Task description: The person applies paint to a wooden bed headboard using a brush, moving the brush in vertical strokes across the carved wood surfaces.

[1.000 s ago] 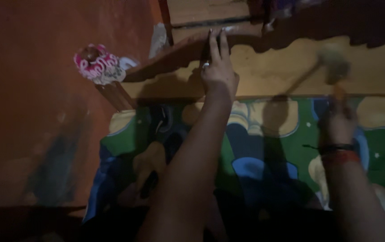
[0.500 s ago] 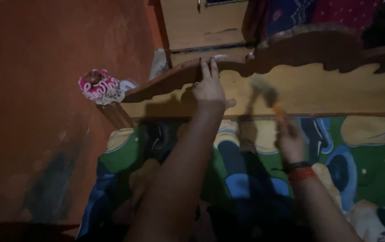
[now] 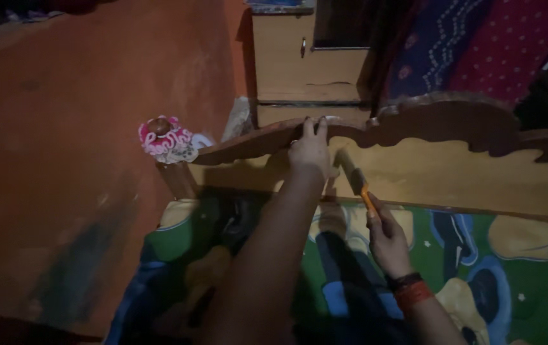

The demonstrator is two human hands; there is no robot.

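Risk, fingers: the left hand (image 3: 310, 148) rests on the carved brown wooden headboard (image 3: 414, 160) right beside the hammer head, so a blow that lands off line would likely catch the thumb or knuckles.
Risk, cause: the light is dim and the hammer head is blurred, so aim looks hard to judge; I cannot tell whether a nail is pinched under the left fingers.
Risk, wood: a glancing hit could dent or chip the paler yellow panel of the headboard just below its dark scalloped top rail.
Risk, footing: the person leans over the bright cartoon-printed bedsheet (image 3: 478, 268), soft ground below the headboard, which may shift under a hard swing.
Left hand pose: arm stretched far forward, palm down, two fingers laid up over the top rail of the headboard; the grip is loose, pressing on the wood, not wrapped round anything I can make out.
Right hand (image 3: 386, 239) pose: lower and nearer the body than the headboard, wrist bent upward, with dark and orange bands at the wrist; its grip is closed firmly round the handle.
Hammer: the orange-handled hammer (image 3: 362, 188) slants up from the right hand, its head against the headboard panel just right of the left hand.
Nearby: a pink and white crumpled packet (image 3: 165, 137) lies on the red floor (image 3: 63, 160) off the headboard's left end.
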